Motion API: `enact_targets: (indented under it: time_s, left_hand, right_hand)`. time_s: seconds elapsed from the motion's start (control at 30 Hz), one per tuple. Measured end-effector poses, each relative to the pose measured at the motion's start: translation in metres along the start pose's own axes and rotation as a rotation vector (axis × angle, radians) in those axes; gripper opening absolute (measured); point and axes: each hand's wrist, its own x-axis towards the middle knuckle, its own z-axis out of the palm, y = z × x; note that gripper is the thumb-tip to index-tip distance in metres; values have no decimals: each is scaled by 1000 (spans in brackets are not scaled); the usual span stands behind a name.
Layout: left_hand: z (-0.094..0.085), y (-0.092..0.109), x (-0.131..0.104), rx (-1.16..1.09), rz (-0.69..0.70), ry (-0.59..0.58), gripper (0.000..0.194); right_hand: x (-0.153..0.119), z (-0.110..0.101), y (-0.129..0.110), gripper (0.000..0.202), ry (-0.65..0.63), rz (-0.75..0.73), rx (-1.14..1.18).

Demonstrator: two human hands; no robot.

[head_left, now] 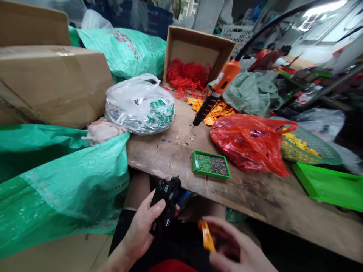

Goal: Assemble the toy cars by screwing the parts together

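My left hand [140, 226] grips a black plastic assembly [166, 200] above my lap, thumb across its face; what exactly it is I cannot make out. To the right of it, my right hand [236, 245], slightly blurred, pinches a small yellow-orange plastic piece [208, 238] with a red end. The two pieces are apart. On the table just beyond my hands lies a green tray [211, 175] holding many small screws on its right side. An orange and black electric screwdriver [217, 90] hangs tip down over the table, further back.
A tied red plastic bag [246, 143] and a bright green tray [329, 185] lie to the right. At left are a clear bag [138, 109], green sacks [70, 181] and a cardboard box [53, 83]. Orange pieces [218, 109] lie before an open carton [195, 36] with red netting.
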Motion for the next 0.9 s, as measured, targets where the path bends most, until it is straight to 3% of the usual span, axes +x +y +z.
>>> enact_targets:
  time_s: [0.13, 0.2, 0.33, 0.5, 0.73, 0.9]
  left_hand:
    - [8, -19, -10, 254, 79, 92, 50]
    - [12, -27, -15, 354, 147, 118, 46]
    - [17, -34, -25, 506, 290, -1, 29]
    - [24, -36, -33, 569, 455, -123, 30]
    - [30, -43, -43, 647, 562, -127, 36]
    - [31, -44, -46, 716, 595, -112, 35]
  right_hand:
    - [16, 24, -17, 51, 360, 40, 406]
    - [19, 37, -26, 52, 443, 6, 529]
    - [17, 48, -39, 52, 406, -70, 641]
    - [8, 40, -40, 53, 300, -103, 730]
    - [-7, 32, -26, 68, 304, -43, 679]
    - [-14, 31, -22, 66, 333, -36, 707]
